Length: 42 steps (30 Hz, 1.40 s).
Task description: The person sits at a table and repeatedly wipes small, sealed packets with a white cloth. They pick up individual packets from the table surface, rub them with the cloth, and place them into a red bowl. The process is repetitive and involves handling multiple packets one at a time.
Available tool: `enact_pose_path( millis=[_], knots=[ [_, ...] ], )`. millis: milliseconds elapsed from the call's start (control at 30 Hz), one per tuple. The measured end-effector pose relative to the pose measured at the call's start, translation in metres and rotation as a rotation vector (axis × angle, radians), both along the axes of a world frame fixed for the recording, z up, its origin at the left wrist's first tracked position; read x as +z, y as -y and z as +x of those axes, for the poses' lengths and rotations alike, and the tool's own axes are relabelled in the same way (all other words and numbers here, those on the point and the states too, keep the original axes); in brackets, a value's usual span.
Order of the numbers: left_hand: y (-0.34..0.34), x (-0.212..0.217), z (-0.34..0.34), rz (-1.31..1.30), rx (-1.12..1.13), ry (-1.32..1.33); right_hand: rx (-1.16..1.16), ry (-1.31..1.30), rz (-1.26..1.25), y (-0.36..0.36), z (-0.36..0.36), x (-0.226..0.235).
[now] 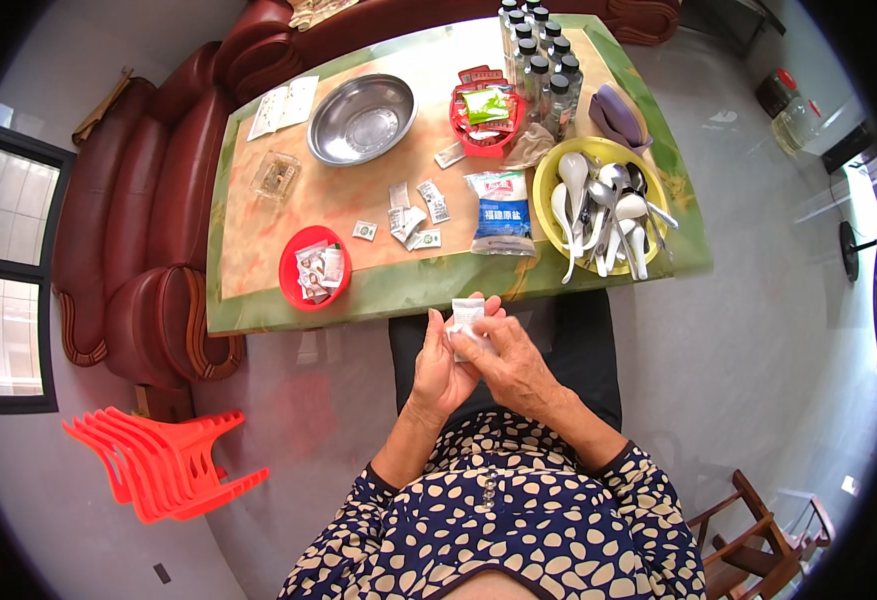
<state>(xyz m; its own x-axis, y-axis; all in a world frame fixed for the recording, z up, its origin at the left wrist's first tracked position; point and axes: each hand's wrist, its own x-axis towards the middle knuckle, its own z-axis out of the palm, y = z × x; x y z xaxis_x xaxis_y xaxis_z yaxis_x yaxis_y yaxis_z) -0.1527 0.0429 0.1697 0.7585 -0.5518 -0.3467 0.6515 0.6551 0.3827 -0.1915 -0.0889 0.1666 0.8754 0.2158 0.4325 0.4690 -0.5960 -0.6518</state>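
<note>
Just off the table's near edge, my left hand (438,375) holds small white packets (468,311) against its palm and fingers. My right hand (520,368) closes over them from the right, its fingertips pinching the lower part. How many packets lie between the hands is hard to make out. On the table, a red bowl (288,265) of similar packets stands to the left of my hands. Several loose white packets (408,222) lie scattered beyond it. A blue and white plastic bag (499,222) sits ahead and slightly right, apart from both hands.
The green-edged table (408,298) carries a metal basin (330,148), a glass ashtray (276,176), a red basket (486,150) of packets, black-capped bottles (558,98) and a yellow basin (546,235) of spoons. Stacked red chairs (168,465) stand left; a wooden chair (758,530) is lower right.
</note>
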Motion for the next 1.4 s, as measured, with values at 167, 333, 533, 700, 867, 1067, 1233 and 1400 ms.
enact_pose_path(
  millis=[167, 333, 533, 700, 867, 1067, 1233, 1400],
  knots=[
    [0.001, -0.001, -0.003, 0.009, -0.047, -0.046, -0.155, 0.049, -0.061, 0.003, 0.014, 0.007],
    [0.0, 0.006, 0.003, 0.027, -0.048, -0.007, -0.05, 0.013, -0.075, 0.004, 0.003, 0.006],
    [-0.003, 0.001, 0.003, 0.012, -0.085, -0.004, 0.176, -0.077, 0.16, 0.015, -0.001, 0.009],
    [-0.002, 0.001, 0.006, 0.092, -0.068, -0.027, -0.038, -0.038, 0.092, 0.01, 0.005, 0.012],
    [-0.007, -0.013, 0.005, 0.18, -0.095, -0.018, 0.028, 0.001, -0.004, 0.005, -0.001, 0.004],
    [-0.002, -0.009, 0.002, 0.043, -0.026, -0.174, -0.016, -0.017, -0.015, 0.006, -0.002, 0.001],
    [-0.007, -0.016, 0.001, 0.004, -0.022, -0.143, 0.062, -0.027, -0.049, 0.003, -0.006, 0.0],
    [-0.011, -0.02, -0.002, 0.006, -0.042, -0.117, 0.022, -0.011, 0.046, 0.004, -0.006, -0.006]
  ],
)
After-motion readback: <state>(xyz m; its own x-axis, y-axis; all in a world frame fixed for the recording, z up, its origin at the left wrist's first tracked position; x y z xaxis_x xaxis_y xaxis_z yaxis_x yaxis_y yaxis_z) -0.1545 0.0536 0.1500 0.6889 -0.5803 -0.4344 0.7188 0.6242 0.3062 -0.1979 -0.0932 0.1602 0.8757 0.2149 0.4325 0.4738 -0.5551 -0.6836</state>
